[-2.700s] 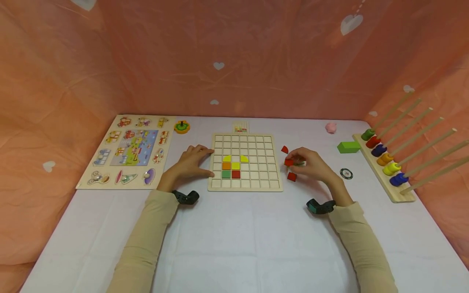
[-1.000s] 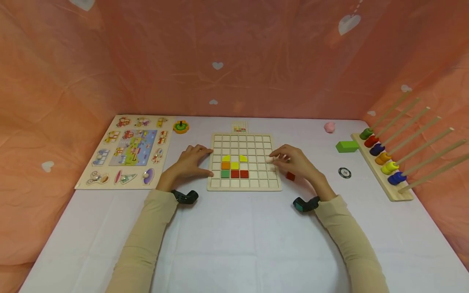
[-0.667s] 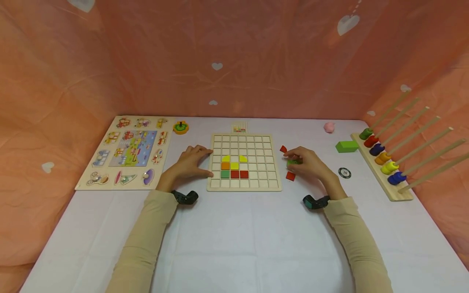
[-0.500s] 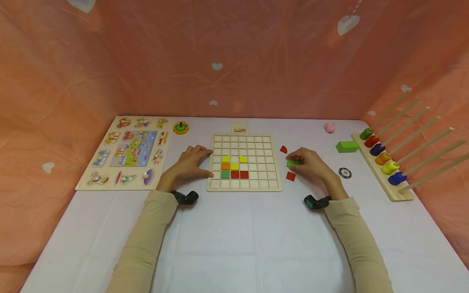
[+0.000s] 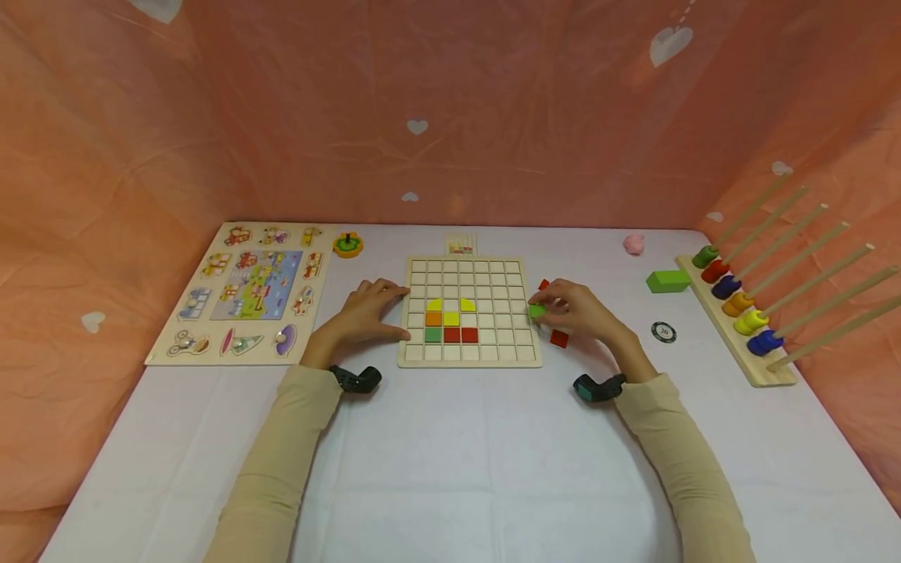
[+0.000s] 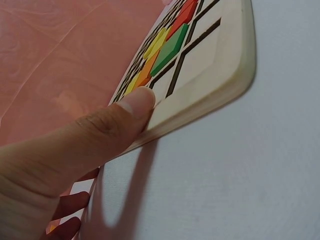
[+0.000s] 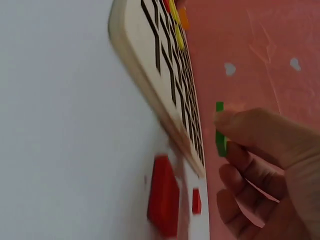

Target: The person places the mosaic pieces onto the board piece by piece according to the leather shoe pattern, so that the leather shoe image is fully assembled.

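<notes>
A wooden grid board (image 5: 470,356) lies mid-table with yellow, orange, green and red tiles in its lower left cells (image 5: 450,320). My left hand (image 5: 366,311) rests on the board's left edge (image 6: 220,95), thumb (image 6: 125,112) pressed against the rim. My right hand (image 5: 573,309) pinches a small green tile (image 5: 537,311) at the board's right edge; the green tile (image 7: 220,135) shows between thumb and fingers in the right wrist view. Two loose red tiles (image 5: 559,338) (image 7: 164,195) lie on the table beside that hand.
A picture peg puzzle (image 5: 246,291) lies at the left, with a green and orange ring toy (image 5: 348,244) behind it. At the right stand a rod rack with coloured rings (image 5: 739,313), a green block (image 5: 667,281), a poker chip (image 5: 663,332) and a pink piece (image 5: 635,244). Pink cloth walls surround the table.
My right hand set a second red tile into the board's lower row, went back to the loose tiles, picked up a green one and now carries it left to the board's edge. The left hand stayed.
</notes>
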`<state>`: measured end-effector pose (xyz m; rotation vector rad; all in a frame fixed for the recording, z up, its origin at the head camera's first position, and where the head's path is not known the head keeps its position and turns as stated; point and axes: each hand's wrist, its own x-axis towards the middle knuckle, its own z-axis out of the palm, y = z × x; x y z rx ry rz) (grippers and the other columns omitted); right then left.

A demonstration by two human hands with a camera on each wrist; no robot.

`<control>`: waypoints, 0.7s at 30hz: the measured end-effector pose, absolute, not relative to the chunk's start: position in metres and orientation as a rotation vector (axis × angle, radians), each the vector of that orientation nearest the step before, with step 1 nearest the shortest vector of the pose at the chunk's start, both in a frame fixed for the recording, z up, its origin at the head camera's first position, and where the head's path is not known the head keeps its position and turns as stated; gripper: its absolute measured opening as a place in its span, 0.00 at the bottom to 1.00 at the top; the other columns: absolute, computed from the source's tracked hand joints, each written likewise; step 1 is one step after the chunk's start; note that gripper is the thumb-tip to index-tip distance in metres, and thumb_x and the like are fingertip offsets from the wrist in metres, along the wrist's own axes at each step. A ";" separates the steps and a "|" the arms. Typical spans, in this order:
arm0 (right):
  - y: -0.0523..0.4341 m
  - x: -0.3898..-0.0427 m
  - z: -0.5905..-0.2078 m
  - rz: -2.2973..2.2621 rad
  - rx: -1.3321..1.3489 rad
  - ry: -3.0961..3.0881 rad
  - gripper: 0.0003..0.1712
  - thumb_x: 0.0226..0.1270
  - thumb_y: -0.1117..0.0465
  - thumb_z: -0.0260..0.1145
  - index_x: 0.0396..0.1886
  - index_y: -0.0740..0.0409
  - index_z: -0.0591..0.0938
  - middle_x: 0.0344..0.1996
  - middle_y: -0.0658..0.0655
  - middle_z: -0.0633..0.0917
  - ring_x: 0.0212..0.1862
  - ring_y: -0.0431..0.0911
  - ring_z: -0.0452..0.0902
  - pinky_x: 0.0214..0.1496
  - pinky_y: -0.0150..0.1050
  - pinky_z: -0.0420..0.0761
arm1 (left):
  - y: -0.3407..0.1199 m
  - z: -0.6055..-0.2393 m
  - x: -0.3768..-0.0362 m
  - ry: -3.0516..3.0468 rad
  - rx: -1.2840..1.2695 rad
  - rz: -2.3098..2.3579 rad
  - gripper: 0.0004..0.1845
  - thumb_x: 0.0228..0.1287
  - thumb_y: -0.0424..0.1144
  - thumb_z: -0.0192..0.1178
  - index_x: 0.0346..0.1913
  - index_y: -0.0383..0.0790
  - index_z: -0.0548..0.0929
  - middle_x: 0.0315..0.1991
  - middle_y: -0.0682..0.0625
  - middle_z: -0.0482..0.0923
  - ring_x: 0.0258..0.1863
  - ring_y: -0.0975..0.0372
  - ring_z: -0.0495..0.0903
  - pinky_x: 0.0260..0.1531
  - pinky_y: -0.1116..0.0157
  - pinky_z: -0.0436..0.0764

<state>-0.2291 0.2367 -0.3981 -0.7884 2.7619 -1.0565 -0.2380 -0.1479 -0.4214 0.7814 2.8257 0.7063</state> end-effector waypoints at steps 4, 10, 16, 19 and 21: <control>0.220 -0.227 -0.398 -1.129 -0.901 2.641 0.16 0.52 0.67 0.72 0.44 0.62 0.84 0.39 0.55 0.82 0.39 0.48 0.74 0.43 0.42 0.75 | -0.148 -0.422 -0.238 2.820 0.780 0.725 0.45 0.46 0.55 0.70 0.66 0.40 0.67 0.60 0.42 0.65 0.55 0.49 0.61 0.53 0.48 0.61; 0.196 -0.224 -0.407 -1.119 -1.029 2.616 0.16 0.52 0.64 0.73 0.43 0.59 0.84 0.37 0.52 0.83 0.36 0.45 0.72 0.37 0.35 0.72 | -0.148 -0.421 -0.237 2.809 0.772 0.754 0.45 0.45 0.55 0.71 0.66 0.39 0.67 0.60 0.42 0.66 0.55 0.49 0.61 0.53 0.49 0.60; 0.180 -0.222 -0.418 -1.159 -1.033 2.586 0.11 0.51 0.61 0.74 0.36 0.55 0.84 0.35 0.48 0.82 0.39 0.41 0.76 0.44 0.34 0.75 | -0.148 -0.421 -0.237 2.817 0.772 0.743 0.45 0.45 0.55 0.71 0.66 0.39 0.67 0.60 0.42 0.65 0.54 0.50 0.61 0.53 0.49 0.60; 0.175 -0.222 -0.421 -1.138 -1.073 2.588 0.08 0.52 0.60 0.73 0.32 0.53 0.84 0.33 0.47 0.83 0.39 0.40 0.75 0.43 0.35 0.75 | -0.149 -0.421 -0.237 2.818 0.773 0.742 0.45 0.45 0.55 0.71 0.66 0.39 0.67 0.60 0.42 0.65 0.55 0.49 0.61 0.53 0.49 0.60; 0.173 -0.221 -0.422 -1.110 -1.095 2.603 0.06 0.53 0.60 0.73 0.31 0.51 0.85 0.32 0.45 0.83 0.40 0.40 0.73 0.43 0.35 0.74 | -0.149 -0.421 -0.237 2.816 0.773 0.745 0.45 0.45 0.55 0.71 0.66 0.39 0.67 0.60 0.42 0.65 0.55 0.50 0.60 0.53 0.49 0.60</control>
